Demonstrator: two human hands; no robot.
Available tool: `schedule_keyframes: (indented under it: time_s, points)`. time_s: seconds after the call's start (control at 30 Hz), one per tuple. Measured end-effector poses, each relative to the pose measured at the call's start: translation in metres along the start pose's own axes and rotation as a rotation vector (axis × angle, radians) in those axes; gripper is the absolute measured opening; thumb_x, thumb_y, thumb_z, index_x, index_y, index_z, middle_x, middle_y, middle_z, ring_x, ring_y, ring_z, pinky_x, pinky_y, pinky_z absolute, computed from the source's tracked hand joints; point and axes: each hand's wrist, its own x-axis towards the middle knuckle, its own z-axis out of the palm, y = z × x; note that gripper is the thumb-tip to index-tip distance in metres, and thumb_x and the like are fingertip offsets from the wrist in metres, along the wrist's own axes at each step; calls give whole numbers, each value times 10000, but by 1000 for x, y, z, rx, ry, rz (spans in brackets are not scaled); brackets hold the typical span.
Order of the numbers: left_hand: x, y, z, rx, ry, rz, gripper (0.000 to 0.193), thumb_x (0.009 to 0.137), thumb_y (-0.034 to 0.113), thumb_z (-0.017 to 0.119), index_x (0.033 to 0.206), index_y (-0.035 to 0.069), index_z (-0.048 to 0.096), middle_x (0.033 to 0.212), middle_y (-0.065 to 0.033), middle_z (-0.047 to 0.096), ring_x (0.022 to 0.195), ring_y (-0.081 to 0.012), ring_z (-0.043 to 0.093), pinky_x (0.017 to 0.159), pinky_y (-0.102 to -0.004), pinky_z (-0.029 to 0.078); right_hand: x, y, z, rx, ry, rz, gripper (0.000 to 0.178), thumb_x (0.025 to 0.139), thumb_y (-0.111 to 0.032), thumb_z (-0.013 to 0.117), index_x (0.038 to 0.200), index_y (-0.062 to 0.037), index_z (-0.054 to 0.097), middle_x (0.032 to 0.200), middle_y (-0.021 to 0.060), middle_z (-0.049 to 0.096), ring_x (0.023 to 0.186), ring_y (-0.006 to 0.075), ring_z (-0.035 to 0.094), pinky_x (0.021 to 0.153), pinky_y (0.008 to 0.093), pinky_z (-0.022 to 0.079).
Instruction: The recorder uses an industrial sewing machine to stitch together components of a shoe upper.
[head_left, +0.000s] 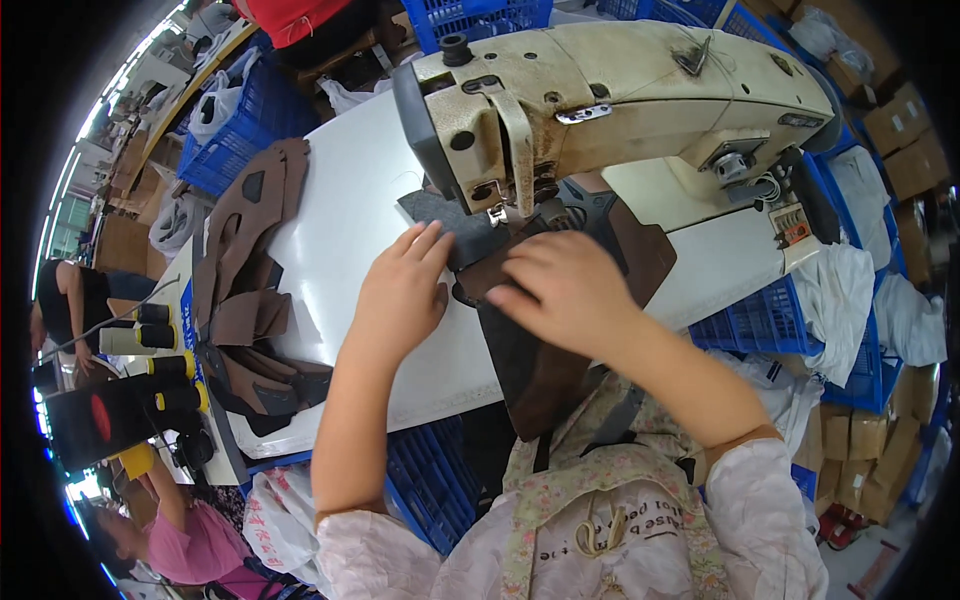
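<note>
A worn cream sewing machine [620, 110] stands over a white table, its presser foot [500, 213] just above the work. Under the needle area lies a dark grey piece [455, 225], joined by or overlapping brown leather [640, 250]. My left hand [405, 290] lies with its fingers stretched out on the grey piece, left of the foot. Nearer to me, my right hand [570, 290] is slightly blurred over the brown leather, thumb and bent fingers apart. A dark brown flap [535, 370] hangs over the table's front edge toward my lap. My hands partly hide the leather.
Stacked brown leather pieces [245, 230] drape along the table's left side. Thread spools [170, 365] stand further left. Blue crates [225, 130] surround the table, with white bags [835, 300] and cardboard boxes [900, 130] at right. A person in pink [200, 540] sits lower left.
</note>
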Motion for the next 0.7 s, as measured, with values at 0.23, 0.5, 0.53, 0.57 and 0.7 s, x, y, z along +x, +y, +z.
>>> schedule_keyframes:
  time_s: [0.23,0.5,0.53,0.57,0.7]
  points:
    - [35,-27,29,-185,-208,216,572,707,15,634,1277,21,585,1190,-110,618,1176,-299,527,979,-406,455,23,-40,39,-174,-358,323,290,758,-273,690,836,6,692,915,174,672,877,315,636,837,408,496]
    - [39,-43,55,-139,74,292,484,660,8,649,1131,109,688,1118,-57,656,1027,-281,589,848,-412,467,15,-45,53,-393,-404,205,285,709,-136,664,905,68,701,938,241,666,955,370,640,898,435,496]
    - [39,-43,58,-148,72,286,484,660,8,649,1131,109,688,1118,-57,656,1027,-281,589,848,-412,467,13,-45,55,-402,-401,213,296,711,-137,660,914,74,700,951,246,669,970,376,640,909,432,495]
    - [38,-43,60,-161,104,282,470,652,7,654,1109,112,695,1106,-52,661,1038,-277,591,864,-416,474,11,-44,56,-400,-411,213,296,711,-137,660,914,74,700,951,246,669,970,376,640,909,432,495]
    - [31,-39,65,-154,137,238,447,637,14,667,1068,124,711,1084,-52,676,1085,-265,605,914,-414,499,1,-42,55,-375,-309,163,309,716,-134,642,931,80,698,990,255,678,994,371,643,919,417,495]
